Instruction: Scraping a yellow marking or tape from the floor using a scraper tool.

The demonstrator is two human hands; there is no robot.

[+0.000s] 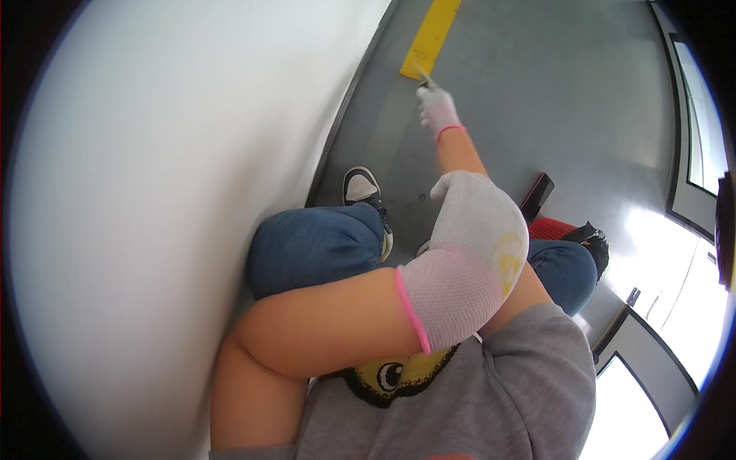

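Observation:
My right hand (pixel 437 107), in a white glove with a pink cuff, reaches far forward over the grey floor (pixel 521 92). It is closed round a thin, slim-bladed tool (pixel 425 80), whose exact kind is blurred. The tool's tip is at the near end of a yellow floor tape strip (pixel 431 38). In a matching glove with a yellow mark, my left hand (pixel 483 218) bends across my right forearm. One fingertip shows at its far side; the other fingers are hidden.
A white wall (pixel 192 153) rises close on the left. My black-and-white shoe (pixel 362 186) stands beside it. By my right knee are a dark oblong object (pixel 537 195), something red and mesh-like (pixel 549 228) and a black plastic bag (pixel 594 242). Glazed frames (pixel 701 115) line the right.

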